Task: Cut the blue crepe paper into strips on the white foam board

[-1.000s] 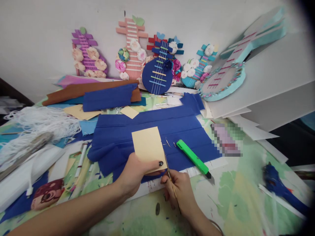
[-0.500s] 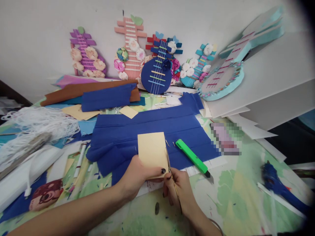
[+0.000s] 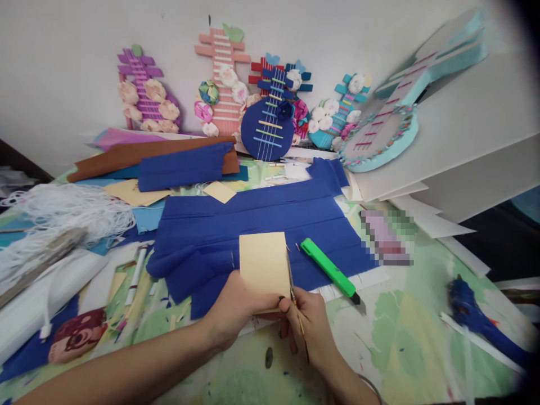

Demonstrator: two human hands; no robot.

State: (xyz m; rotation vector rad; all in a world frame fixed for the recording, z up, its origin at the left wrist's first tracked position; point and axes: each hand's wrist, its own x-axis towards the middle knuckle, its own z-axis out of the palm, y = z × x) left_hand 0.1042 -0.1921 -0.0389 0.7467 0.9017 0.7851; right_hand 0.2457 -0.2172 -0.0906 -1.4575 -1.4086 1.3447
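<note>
Left hand (image 3: 230,309) pinches the lower part of a cream card (image 3: 264,261) between its thumb on top and fingers beneath, while the right hand (image 3: 314,323) is curled closed around slender metal scissors (image 3: 300,323), seen nearly edge-on. How far apart the blades stand cannot be told. The card is over the near part of the blue crepe paper (image 3: 253,219), towards the near edge of the counter (image 3: 379,360); whether it touches the crepe paper is unclear. A green utility knife (image 3: 329,267) lies to the right.

For clean work along the card's right edge, the blades would best run parallel to that edge, with the card level and firmly pinched so it does not flex. The two thumbs are very near each other, so the left one is best set well inside the card's face, clear of the blades.

Slightly longer than broad, the card has its long axis running away from the person, its far end leaning a little left. The scissors slant likewise, tips towards the counter's far edge, handles towards the near edge.
</note>
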